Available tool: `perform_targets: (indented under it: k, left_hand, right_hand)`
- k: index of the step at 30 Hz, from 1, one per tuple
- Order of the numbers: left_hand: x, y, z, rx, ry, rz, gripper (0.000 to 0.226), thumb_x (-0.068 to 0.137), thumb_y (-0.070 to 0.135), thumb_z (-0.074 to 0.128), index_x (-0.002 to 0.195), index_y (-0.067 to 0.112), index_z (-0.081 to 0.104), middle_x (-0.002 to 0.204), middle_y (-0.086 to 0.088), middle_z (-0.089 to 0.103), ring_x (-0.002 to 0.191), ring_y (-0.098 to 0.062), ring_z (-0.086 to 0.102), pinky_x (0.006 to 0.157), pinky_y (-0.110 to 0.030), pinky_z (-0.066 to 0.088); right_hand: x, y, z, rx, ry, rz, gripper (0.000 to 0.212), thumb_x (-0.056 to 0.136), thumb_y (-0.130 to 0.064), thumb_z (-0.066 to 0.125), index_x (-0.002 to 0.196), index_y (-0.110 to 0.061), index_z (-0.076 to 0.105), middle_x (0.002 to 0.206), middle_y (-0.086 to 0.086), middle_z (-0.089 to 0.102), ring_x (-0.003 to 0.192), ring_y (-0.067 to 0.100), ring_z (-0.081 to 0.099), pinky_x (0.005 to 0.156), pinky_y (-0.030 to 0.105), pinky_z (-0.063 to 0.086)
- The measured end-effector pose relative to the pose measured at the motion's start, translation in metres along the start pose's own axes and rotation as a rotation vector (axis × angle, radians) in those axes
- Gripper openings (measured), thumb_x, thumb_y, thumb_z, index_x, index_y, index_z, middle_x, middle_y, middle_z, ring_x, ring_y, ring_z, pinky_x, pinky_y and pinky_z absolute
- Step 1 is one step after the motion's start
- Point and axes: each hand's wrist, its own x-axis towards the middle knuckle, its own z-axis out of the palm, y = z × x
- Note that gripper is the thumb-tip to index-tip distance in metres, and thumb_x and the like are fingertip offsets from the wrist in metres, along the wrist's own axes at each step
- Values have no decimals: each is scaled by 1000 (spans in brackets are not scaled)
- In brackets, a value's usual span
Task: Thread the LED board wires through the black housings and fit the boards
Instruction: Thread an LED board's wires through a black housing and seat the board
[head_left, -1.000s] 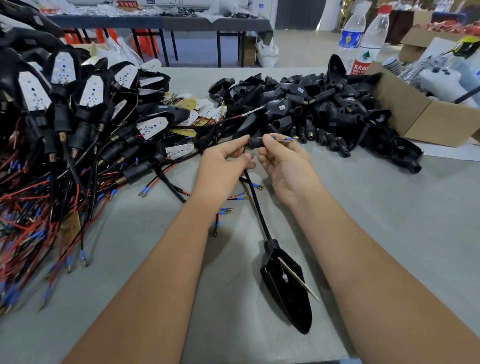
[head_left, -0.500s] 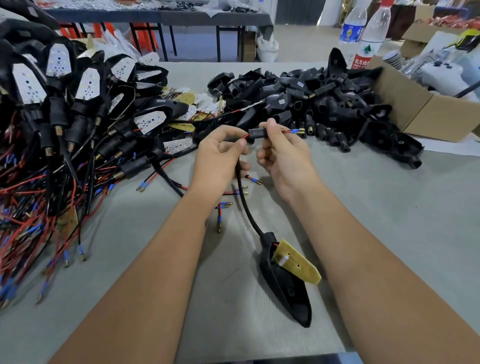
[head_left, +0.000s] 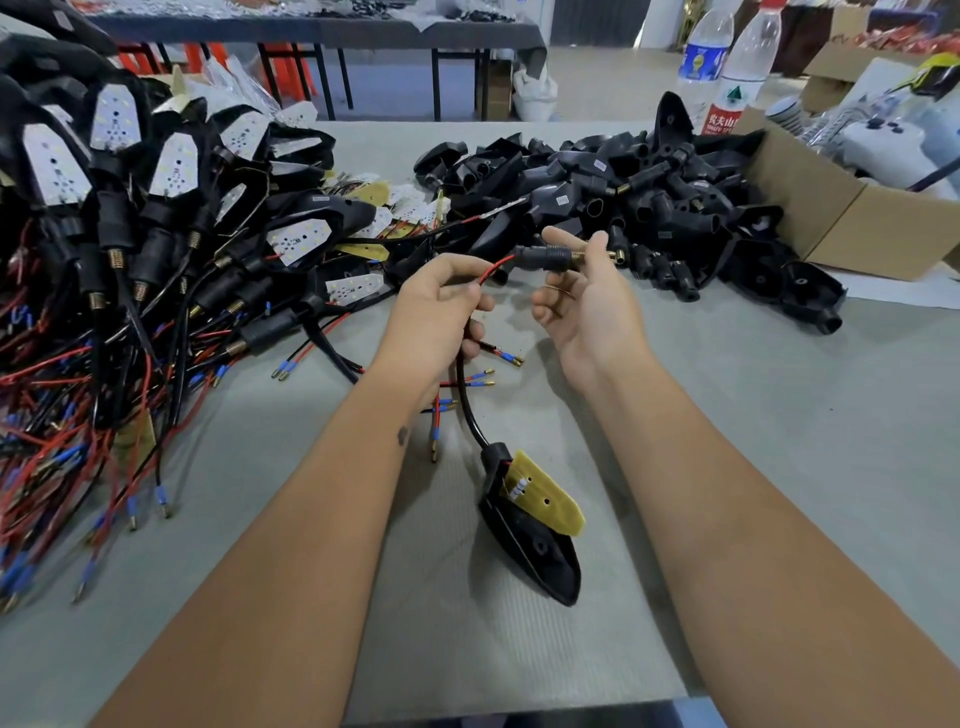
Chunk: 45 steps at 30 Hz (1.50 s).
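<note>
Left hand: fingers curled, pinching the red wire between thumb and forefinger, with the black sleeved cable passing down through the same fist. Right hand: thumb and forefinger clamped on the black threaded stem piece, held level above the table; the remaining fingers are loosely curled beneath it. The red wire enters the stem piece at its left end, and a brass tip shows at the right end.

The black sleeved cable runs from the left hand down to the black housing, which lies on the grey table between the two forearms. The yellow LED board sits tilted at the housing's open mouth — partly over the rim, not seated flat inside.

Loose wires with blue-sleeved brass terminals lie on the table just below the left hand.

Left of the work area: a large heap of assembled units, white LED boards showing, with red and black leads trailing toward the table edge. Behind the hands: a pile of empty black housings. Right rear: an open cardboard box — white items inside, not identifiable. Two plastic water bottles stand just behind the pile.
</note>
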Motion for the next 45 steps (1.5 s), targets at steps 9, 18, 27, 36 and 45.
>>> perform_targets:
  k: [9,18,27,36,45]
  left_hand:
    - [-1,2,0,61,30,-33,10,97,16,53,87,19,56,69,1,73,40,-7,27,36,-16,23]
    - [-1,-4,1,179,20,54,19,95,21,58,77,21,60,75,-1,74,38,3,40,50,-21,29]
    - [-3,-2,3,156,-12,17,22,96,20,52,75,23,61,65,-1,69,38,-2,33,40,-13,29]
    - [-3,-4,3,149,19,5,10,97,17,48,94,21,57,63,-1,70,38,-6,29,36,-15,27]
    - [-5,0,3,19,14,-67,26,103,19,32,97,22,58,62,-7,68,44,-11,25,36,-18,21]
  right_hand:
    - [-2,-2,-2,33,-95,27,52,105,-45,25,104,-17,68,76,1,57,52,10,47,55,21,43]
    - [2,-3,-6,-360,-40,-66,38,102,-42,40,86,-22,67,71,4,70,40,12,41,40,17,31]
    - [6,-2,-9,-195,115,-162,20,98,-13,53,93,-16,72,77,-5,58,56,7,43,55,18,40]
    - [1,1,-4,38,1,-112,4,93,-11,63,91,-11,67,81,1,65,68,8,54,61,18,42]
    - [-3,0,-4,-72,-96,-81,11,96,-12,58,97,-11,69,86,2,65,65,11,55,61,20,48]
